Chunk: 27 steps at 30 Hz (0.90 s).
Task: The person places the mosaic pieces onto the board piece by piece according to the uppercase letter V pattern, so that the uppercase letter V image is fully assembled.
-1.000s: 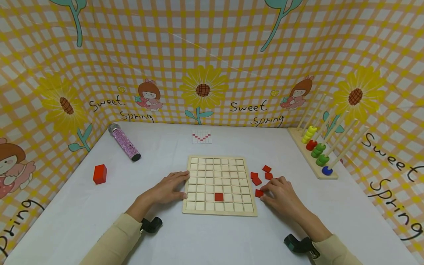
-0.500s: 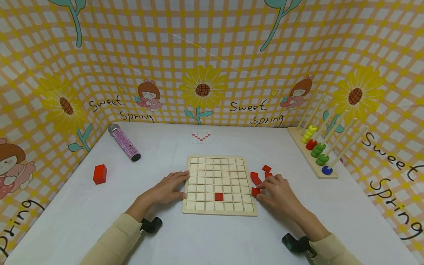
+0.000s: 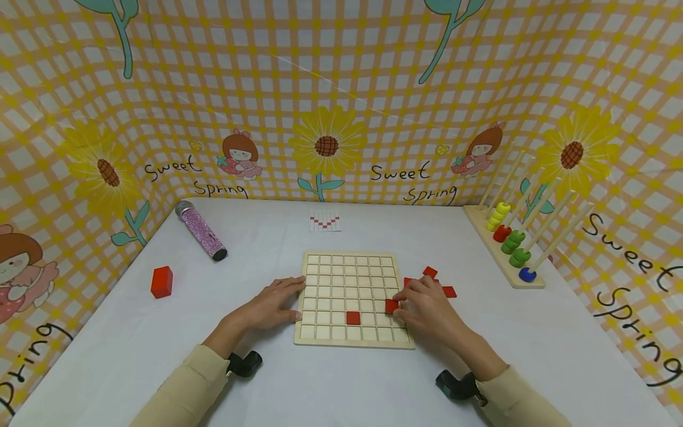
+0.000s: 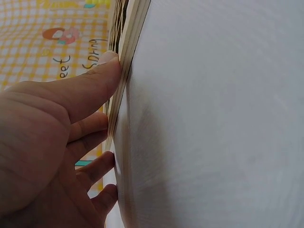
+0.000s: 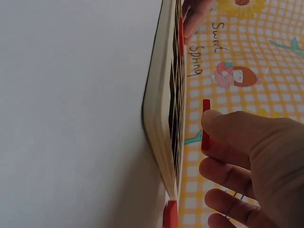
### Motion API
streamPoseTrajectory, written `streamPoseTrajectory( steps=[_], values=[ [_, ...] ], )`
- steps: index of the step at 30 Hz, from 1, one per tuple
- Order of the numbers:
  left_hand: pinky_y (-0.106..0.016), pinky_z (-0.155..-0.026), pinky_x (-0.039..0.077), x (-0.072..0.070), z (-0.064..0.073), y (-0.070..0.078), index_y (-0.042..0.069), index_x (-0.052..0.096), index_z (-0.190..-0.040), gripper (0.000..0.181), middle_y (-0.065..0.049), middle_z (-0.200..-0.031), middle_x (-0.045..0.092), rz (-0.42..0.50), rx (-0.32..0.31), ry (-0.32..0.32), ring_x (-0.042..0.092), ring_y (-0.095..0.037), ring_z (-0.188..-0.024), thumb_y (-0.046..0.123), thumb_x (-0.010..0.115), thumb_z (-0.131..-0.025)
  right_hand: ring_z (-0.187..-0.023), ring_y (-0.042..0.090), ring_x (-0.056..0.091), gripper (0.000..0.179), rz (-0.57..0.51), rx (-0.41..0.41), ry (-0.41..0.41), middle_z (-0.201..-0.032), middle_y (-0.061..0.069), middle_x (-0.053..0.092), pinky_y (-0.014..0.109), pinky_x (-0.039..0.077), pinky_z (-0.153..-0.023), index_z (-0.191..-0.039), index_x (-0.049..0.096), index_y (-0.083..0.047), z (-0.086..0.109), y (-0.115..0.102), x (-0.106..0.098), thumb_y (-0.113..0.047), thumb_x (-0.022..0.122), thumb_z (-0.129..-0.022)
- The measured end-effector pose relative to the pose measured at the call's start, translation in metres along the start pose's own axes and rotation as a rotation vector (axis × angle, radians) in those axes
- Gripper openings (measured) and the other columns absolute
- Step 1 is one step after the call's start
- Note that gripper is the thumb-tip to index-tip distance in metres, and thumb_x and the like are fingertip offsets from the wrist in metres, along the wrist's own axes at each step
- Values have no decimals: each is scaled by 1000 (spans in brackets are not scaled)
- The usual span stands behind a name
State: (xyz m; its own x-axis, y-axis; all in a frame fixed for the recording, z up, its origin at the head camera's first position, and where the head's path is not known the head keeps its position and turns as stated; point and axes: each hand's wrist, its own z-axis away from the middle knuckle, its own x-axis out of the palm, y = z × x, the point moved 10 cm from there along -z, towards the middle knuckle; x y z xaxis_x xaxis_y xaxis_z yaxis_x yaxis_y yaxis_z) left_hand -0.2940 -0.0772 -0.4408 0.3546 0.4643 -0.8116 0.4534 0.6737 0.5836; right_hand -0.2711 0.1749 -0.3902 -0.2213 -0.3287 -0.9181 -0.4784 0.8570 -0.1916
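Observation:
My right hand (image 3: 432, 308) pinches a red square tile (image 3: 392, 306) between thumb and fingers, over the right side of the wooden grid board (image 3: 354, 344). In the right wrist view that tile (image 5: 205, 124) is held clear of the board's surface. Another red tile (image 3: 353, 318) sits in a cell of the second row from the near edge. Fingers and thumb of my left hand (image 3: 268, 303) touch the board's left edge; in the left wrist view the thumb (image 4: 97, 83) rests against its side. Loose red tiles (image 3: 430, 271) lie right of the board, partly hidden by my right hand.
A small card (image 3: 325, 221) with a red V pattern lies behind the board. A glittery microphone (image 3: 201, 231) and a red block (image 3: 162, 281) are at the left. At the right stands a wooden peg rack with colored beads (image 3: 514, 241). Patterned cloth surrounds the table.
My right hand has picked up a red tile from the table and moved it left, over the board. A loose tile now shows right of the hand. My left hand has stayed put.

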Motion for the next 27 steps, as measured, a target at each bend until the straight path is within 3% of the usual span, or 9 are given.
streamPoseTrajectory(
  steps=[16, 27],
  values=[
    [-58, -112, 24, 0, -1, -1, 4, 34, -145, 69, -12, -155, 29, -1, -12, 1, 24, -37, -142, 25, 66, -88, -88, 16, 45, 20, -59, -91, 10, -87, -2, 64, 33, 38, -77, -88, 74, -13, -21, -41, 15, -23, 81, -71],
    [-59, -111, 25, -1, -1, 0, 1, 34, -145, 69, -13, -154, 30, -7, 7, 6, 25, -38, -141, 24, 66, -88, -90, 17, 45, 20, -40, -69, -39, -89, -2, 63, 36, 40, -80, -90, 74, -15, -34, -57, 28, -25, 79, -74]
  ],
)
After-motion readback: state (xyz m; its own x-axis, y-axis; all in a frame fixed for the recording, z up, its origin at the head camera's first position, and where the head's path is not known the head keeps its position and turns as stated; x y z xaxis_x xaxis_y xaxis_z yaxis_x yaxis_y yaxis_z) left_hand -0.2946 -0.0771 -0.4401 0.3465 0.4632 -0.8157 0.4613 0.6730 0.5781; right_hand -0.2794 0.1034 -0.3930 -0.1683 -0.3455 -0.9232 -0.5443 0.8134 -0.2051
